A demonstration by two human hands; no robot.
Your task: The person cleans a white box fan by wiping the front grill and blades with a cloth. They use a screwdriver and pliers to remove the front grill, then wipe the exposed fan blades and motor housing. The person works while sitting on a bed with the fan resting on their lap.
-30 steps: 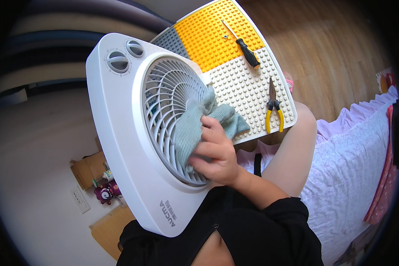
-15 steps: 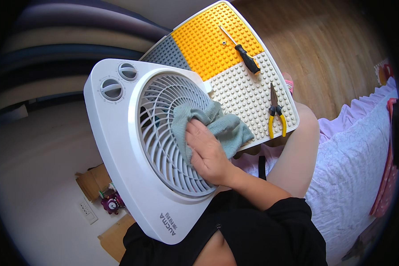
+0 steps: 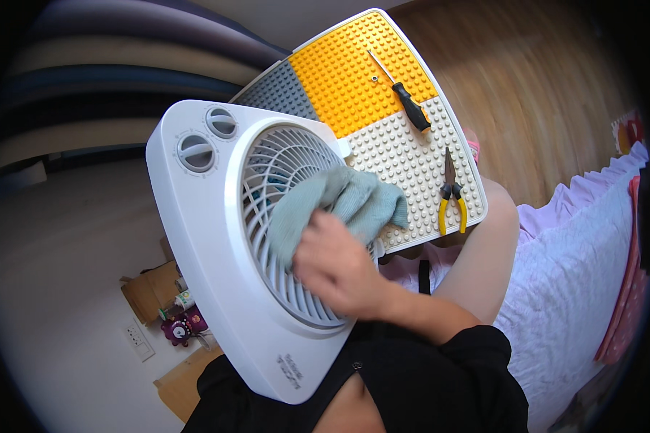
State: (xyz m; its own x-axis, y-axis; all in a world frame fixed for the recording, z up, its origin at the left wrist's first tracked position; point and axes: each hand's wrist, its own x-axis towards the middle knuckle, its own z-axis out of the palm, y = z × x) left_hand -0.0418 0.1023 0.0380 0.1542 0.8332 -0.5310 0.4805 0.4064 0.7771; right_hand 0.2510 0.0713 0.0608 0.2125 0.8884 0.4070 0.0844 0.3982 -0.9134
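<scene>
A white box fan (image 3: 195,238) with a round slatted grille (image 3: 271,155) and two grey knobs (image 3: 196,152) leans tilted in front of me. My right hand (image 3: 339,263), smeared by motion, presses a pale green cloth (image 3: 318,195) against the grille, its fingers closed on the cloth's near edge. Loose folds of the cloth reach to the right, over the edge of the studded table. The cloth hides the middle of the grille. My left hand does not show.
Beyond the fan stands a studded table (image 3: 390,166) in yellow, grey and white. On it lie a screwdriver (image 3: 410,108), a small metal nut (image 3: 374,79) and yellow-handled pliers (image 3: 451,195). A bed with a pale cover (image 3: 556,289) is at right, cardboard (image 3: 152,292) and a purple toy (image 3: 180,328) at left.
My right hand has shifted slightly down and toward me, and the cloth has bunched and moved a little left with it. The fan and table appear slightly lower and farther right.
</scene>
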